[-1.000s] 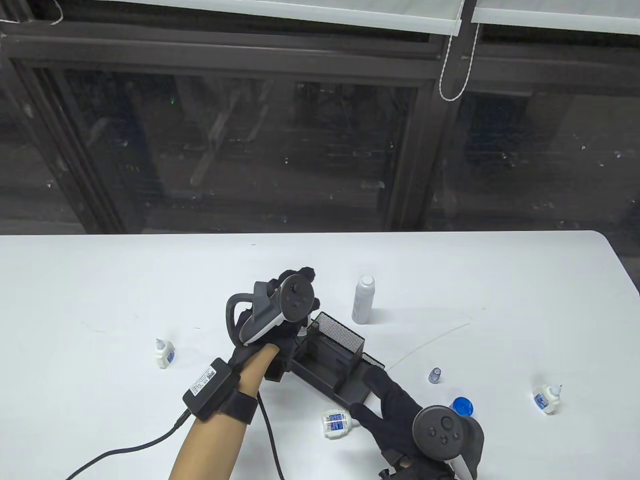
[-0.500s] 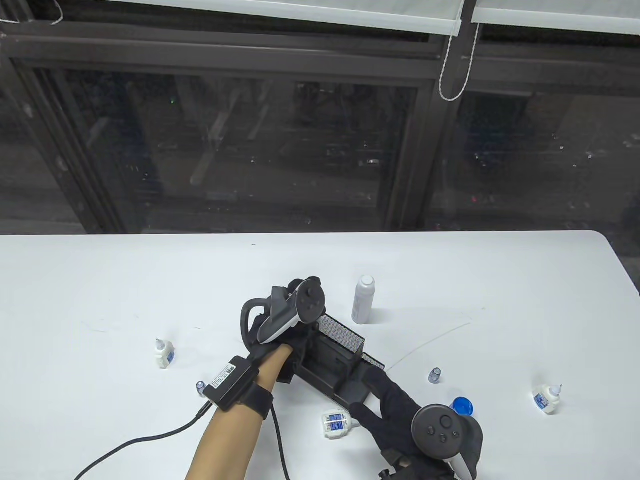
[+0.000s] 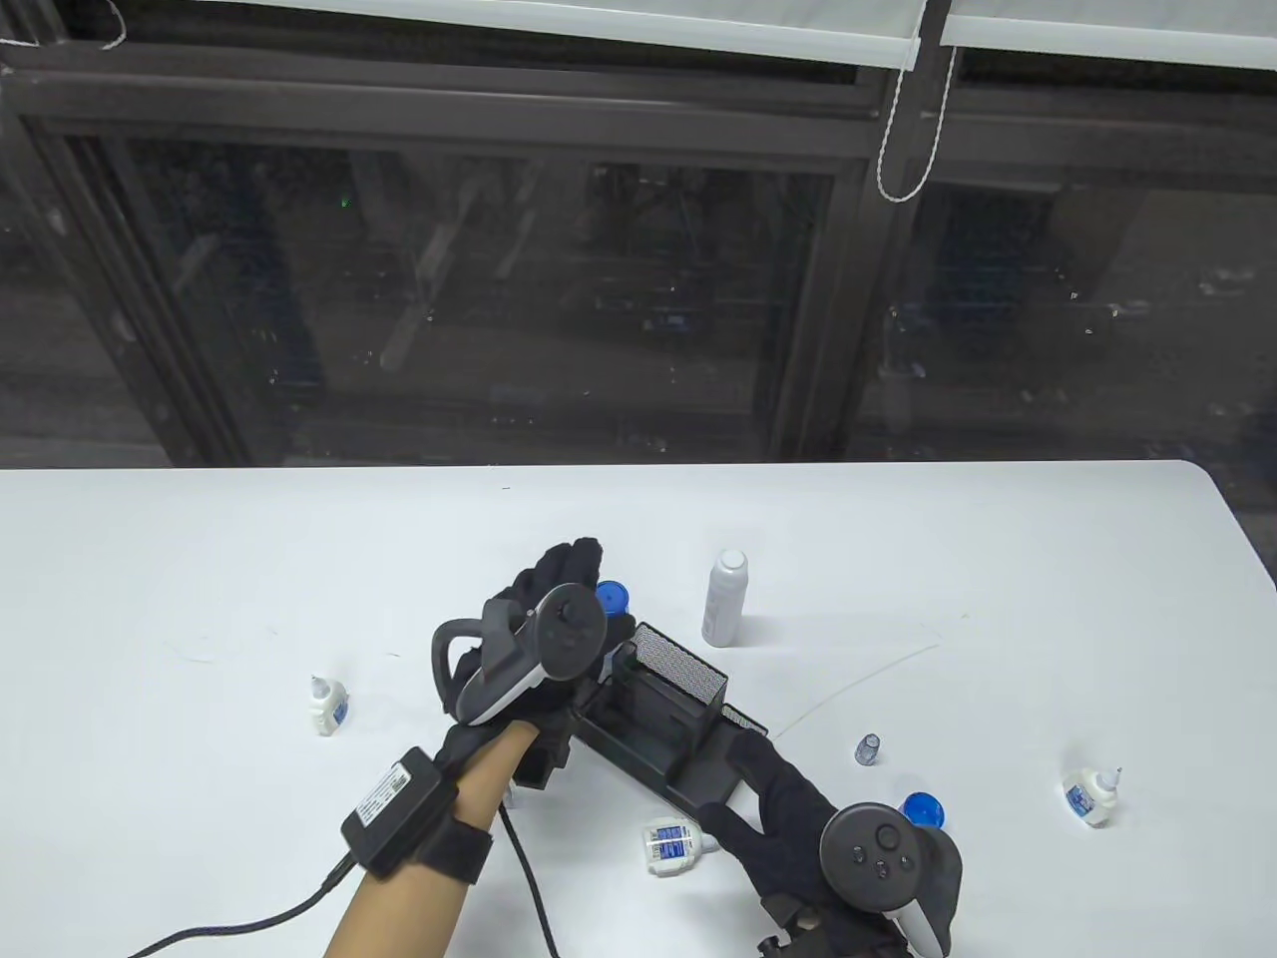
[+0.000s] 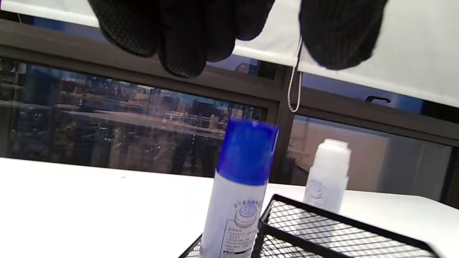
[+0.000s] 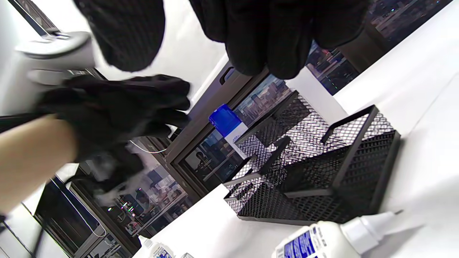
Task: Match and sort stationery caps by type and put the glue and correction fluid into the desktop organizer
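A blue-capped glue bottle point(image 3: 611, 599) stands upright at the far left end of the black mesh organizer point(image 3: 680, 671); its base is hidden. In the left wrist view this glue bottle point(image 4: 241, 186) sits just below my left fingers point(image 4: 183, 46), which hang loose and touch nothing. My left hand point(image 3: 561, 577) hovers beside the blue cap. My right hand point(image 3: 736, 783) rests with straight fingers on the organizer's near end. A second glue bottle point(image 3: 725, 599), white with no cap, stands behind the organizer. A correction fluid bottle point(image 3: 670, 844) lies by my right thumb.
Two more correction fluid bottles sit on the white table, one at the left point(image 3: 327, 707) and one at the right point(image 3: 1092, 796). A small clear cap point(image 3: 868, 748) and a loose blue cap point(image 3: 923, 808) lie right of my right hand. A cable trails from my left wrist.
My left hand has let go and drawn back to the left, uncovering the blue-capped glue bottle at the organizer's far end. The right hand has stayed on the organizer.
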The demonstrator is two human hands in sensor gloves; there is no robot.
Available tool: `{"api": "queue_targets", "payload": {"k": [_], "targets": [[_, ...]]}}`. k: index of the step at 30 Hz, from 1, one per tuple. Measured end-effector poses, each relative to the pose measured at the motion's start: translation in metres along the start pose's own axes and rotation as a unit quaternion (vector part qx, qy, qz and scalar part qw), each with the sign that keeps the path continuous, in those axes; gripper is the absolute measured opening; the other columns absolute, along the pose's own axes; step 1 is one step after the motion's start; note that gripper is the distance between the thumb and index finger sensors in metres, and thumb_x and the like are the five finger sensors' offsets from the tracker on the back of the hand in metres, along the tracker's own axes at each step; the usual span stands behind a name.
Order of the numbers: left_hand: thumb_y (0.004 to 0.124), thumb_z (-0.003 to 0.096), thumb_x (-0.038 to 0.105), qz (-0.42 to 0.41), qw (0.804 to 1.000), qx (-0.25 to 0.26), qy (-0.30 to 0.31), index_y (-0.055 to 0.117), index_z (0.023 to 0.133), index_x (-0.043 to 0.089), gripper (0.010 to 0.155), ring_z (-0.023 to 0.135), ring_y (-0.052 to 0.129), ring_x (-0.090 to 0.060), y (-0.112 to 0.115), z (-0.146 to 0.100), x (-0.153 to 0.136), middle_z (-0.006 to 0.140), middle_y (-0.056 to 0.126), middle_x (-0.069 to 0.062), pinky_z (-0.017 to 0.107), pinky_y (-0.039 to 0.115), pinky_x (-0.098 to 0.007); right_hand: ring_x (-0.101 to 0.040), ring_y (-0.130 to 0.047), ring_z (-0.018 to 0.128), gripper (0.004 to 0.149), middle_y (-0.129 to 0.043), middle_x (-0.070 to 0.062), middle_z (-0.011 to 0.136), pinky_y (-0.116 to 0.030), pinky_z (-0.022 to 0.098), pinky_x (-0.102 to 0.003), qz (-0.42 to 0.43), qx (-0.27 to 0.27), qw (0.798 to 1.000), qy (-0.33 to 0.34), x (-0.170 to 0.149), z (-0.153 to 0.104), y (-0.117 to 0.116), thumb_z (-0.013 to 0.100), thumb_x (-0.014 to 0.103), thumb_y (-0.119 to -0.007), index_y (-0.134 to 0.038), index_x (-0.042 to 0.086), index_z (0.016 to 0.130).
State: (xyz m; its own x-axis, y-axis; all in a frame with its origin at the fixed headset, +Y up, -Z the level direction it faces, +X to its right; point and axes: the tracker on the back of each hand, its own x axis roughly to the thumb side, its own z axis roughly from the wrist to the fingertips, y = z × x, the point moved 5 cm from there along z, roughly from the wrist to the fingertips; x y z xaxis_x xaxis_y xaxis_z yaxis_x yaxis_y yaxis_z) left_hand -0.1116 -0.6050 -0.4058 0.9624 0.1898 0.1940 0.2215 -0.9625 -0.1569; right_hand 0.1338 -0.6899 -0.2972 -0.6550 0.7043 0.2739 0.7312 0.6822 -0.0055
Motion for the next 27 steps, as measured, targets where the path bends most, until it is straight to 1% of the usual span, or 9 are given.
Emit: {"api": "queue_targets", "payload": {"k": [3, 6, 8, 12, 14, 16, 19, 21, 27], "targets": [[0.072, 0.0524, 0.063, -0.005, 0.999, 0.033, 0.014, 0.05, 0.116, 0.023, 0.078, 0.102, 0.084, -0.033, -0.022, -0.035, -0.006, 0.119, 0.066, -0.011, 0.071, 0.071, -0.055, -0.04, -0.076, 0.093, 0.074, -0.071, -0.015, 0.104, -0.059, 0.07, -0.059, -0.003, 0.003, 1.0, -0.003, -0.002, 0.001, -0.002, 0.048, 0.048, -0.081, -0.053, 0.013, 0.107], [0.071, 0.0528, 0.064, -0.014, 0.999, 0.037, 0.017, 0.051, 0.116, 0.023, 0.078, 0.102, 0.085, -0.033, -0.028, -0.068, -0.013, 0.119, 0.066, -0.011, 0.071, 0.072, -0.055, -0.04, -0.074, 0.094, 0.074, -0.069, -0.016, 0.105, -0.058, 0.07, -0.06, -0.005, 0.004, 1.0, -0.007, -0.003, 0.001, -0.004, 0.048, 0.048, -0.08, -0.052, 0.013, 0.107], [0.071, 0.053, 0.064, -0.03, 0.999, 0.035, 0.016, 0.051, 0.116, 0.023, 0.077, 0.101, 0.085, -0.033, -0.022, -0.084, -0.016, 0.118, 0.067, -0.011, 0.071, 0.072, -0.055, -0.041, -0.073, 0.095, 0.075, -0.068, -0.017, 0.106, -0.057, 0.071, -0.06, -0.01, 0.007, 1.0, -0.012, -0.005, 0.002, -0.004, 0.048, 0.048, -0.08, -0.051, 0.013, 0.107], [0.07, 0.0532, 0.064, -0.052, 0.998, 0.02, 0.012, 0.052, 0.115, 0.024, 0.076, 0.1, 0.086, -0.032, 0.013, -0.114, -0.023, 0.118, 0.068, -0.01, 0.07, 0.072, -0.054, -0.043, -0.069, 0.096, 0.077, -0.064, -0.019, 0.107, -0.055, 0.071, -0.061, -0.012, 0.011, 0.999, -0.029, -0.011, 0.002, -0.006, 0.049, 0.048, -0.079, -0.048, 0.011, 0.108], [0.071, 0.0529, 0.064, -0.03, 0.999, 0.022, 0.019, 0.053, 0.115, 0.024, 0.075, 0.099, 0.088, -0.031, 0.028, -0.12, -0.024, 0.117, 0.07, -0.009, 0.069, 0.073, -0.054, -0.044, -0.068, 0.097, 0.077, -0.062, -0.019, 0.108, -0.054, 0.071, -0.062, -0.01, 0.013, 0.999, -0.038, -0.013, 0.004, -0.007, 0.049, 0.048, -0.079, -0.047, 0.011, 0.109], [0.07, 0.0528, 0.065, -0.014, 1.0, 0.008, 0.018, 0.053, 0.115, 0.025, 0.076, 0.099, 0.087, -0.031, 0.038, -0.122, -0.028, 0.117, 0.069, -0.009, 0.07, 0.073, -0.054, -0.044, -0.065, 0.098, 0.078, -0.059, -0.02, 0.11, -0.053, 0.072, -0.062, -0.014, 0.013, 0.999, -0.049, -0.014, 0.005, -0.006, 0.05, 0.049, -0.079, -0.045, 0.012, 0.11], [0.07, 0.0529, 0.065, -0.034, 0.999, -0.006, 0.012, 0.053, 0.115, 0.024, 0.076, 0.099, 0.087, -0.031, 0.049, -0.122, -0.034, 0.117, 0.069, -0.009, 0.07, 0.073, -0.054, -0.045, -0.064, 0.099, 0.078, -0.058, -0.02, 0.111, -0.052, 0.072, -0.062, -0.038, 0.015, 0.998, -0.054, -0.006, 0.012, 0.002, 0.05, 0.049, -0.078, -0.044, 0.012, 0.11], [0.07, 0.053, 0.065, -0.042, 0.999, -0.023, 0.014, 0.053, 0.115, 0.024, 0.076, 0.099, 0.087, -0.031, 0.054, -0.121, -0.037, 0.117, 0.069, -0.009, 0.07, 0.073, -0.054, -0.044, -0.066, 0.098, 0.077, -0.06, -0.02, 0.11, -0.054, 0.072, -0.062, -0.05, 0.012, 0.997, -0.054, 0.001, 0.019, 0.01, 0.05, 0.049, -0.079, -0.046, 0.012, 0.11], [0.07, 0.0529, 0.065, -0.053, 0.998, -0.031, 0.004, 0.053, 0.114, 0.024, 0.075, 0.099, 0.088, -0.031, 0.06, -0.126, -0.045, 0.116, 0.07, -0.009, 0.069, 0.074, -0.053, -0.045, -0.059, 0.102, 0.079, -0.054, -0.02, 0.113, -0.049, 0.074, -0.063, -0.088, 0.02, 0.994, -0.055, 0.024, 0.054, 0.036, 0.05, 0.047, -0.08, -0.043, 0.013, 0.111]]}}
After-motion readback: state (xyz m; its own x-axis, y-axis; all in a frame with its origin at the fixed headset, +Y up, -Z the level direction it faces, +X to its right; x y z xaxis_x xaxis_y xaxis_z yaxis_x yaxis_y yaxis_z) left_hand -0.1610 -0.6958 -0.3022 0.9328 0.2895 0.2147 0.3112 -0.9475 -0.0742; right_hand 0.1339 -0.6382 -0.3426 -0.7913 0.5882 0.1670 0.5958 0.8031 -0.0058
